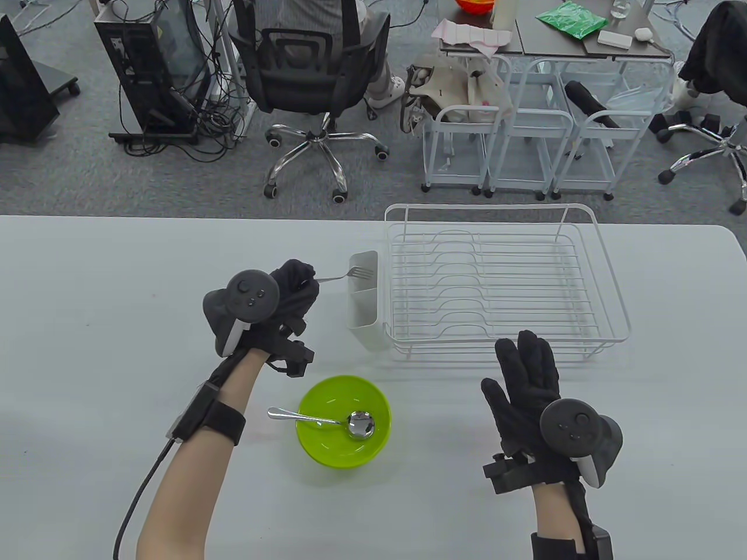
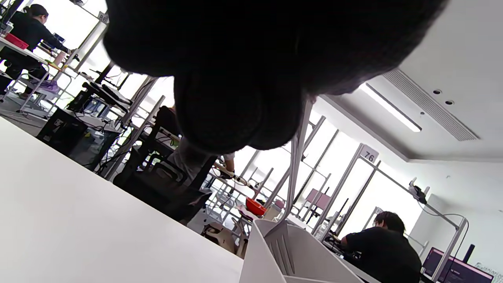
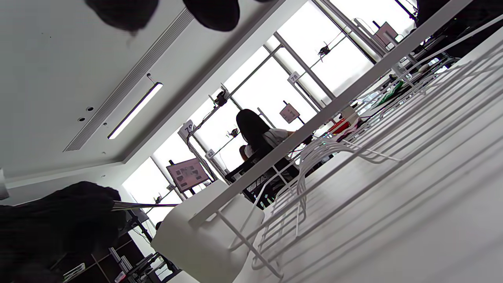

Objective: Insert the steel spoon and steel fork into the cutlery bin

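Table view: the left hand [image 1: 274, 294] pinches the steel fork [image 1: 344, 275] by its handle, tines poised right over the cutlery bin [image 1: 365, 306] hung on the dish rack [image 1: 607, 280]. Fork's the step in hand; next it needs tipping and lowering in. The right hand [image 1: 528, 382] hovers, fingers spread, holding nothing. The steel spoon [image 1: 327, 420] waits in the green bowl [image 1: 327, 455].

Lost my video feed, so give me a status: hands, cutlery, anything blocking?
Left hand grips fork, tines over cutlery bin. Right hand open, empty. Spoon lies in green bowl. Nothing blocks the bin.
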Demonstrator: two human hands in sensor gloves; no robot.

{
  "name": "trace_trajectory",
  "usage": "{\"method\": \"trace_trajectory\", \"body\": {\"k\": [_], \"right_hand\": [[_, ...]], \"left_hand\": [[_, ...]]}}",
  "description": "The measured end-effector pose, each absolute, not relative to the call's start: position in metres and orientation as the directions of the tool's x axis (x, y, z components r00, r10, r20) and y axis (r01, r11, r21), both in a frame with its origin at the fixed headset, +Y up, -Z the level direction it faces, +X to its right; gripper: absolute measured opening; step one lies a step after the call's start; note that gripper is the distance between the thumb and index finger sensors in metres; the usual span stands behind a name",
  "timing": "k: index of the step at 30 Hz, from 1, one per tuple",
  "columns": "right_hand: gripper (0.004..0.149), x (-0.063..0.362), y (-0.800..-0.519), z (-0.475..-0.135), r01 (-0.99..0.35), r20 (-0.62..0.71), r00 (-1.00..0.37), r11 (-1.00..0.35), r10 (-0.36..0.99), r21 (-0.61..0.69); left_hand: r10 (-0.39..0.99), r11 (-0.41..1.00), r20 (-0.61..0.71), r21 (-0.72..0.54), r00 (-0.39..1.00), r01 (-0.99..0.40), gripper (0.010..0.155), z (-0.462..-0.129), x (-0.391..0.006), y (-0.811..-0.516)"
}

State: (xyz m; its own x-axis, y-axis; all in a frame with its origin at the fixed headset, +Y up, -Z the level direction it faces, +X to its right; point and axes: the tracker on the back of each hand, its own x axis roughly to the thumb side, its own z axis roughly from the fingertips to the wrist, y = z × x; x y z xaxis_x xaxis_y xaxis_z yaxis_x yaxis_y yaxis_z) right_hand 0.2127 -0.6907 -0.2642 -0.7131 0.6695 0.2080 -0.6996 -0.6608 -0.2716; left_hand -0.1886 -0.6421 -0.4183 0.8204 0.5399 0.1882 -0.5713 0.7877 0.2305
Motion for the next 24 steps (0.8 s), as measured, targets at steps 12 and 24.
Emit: {"method": "trace_trajectory", "body": {"k": [12, 24], "right_hand": [[0.069, 0.211, -0.689, -0.263, -0.703, 0.223, -0.710, -0.659, 0.668, -0.266], [0.069, 0.211, -0.688, -0.262, -0.705, 0.222, -0.709, -0.659, 0.669, -0.263]], "left_hand": [[0.311, 0.929, 0.165, 0.158, 0.936, -0.336, 0.043, -0.426, -0.156, -0.661], [0.303, 0.914, 0.205, 0.215, 0.931, -0.345, 0.048, -0.374, -0.210, -0.639]]}}
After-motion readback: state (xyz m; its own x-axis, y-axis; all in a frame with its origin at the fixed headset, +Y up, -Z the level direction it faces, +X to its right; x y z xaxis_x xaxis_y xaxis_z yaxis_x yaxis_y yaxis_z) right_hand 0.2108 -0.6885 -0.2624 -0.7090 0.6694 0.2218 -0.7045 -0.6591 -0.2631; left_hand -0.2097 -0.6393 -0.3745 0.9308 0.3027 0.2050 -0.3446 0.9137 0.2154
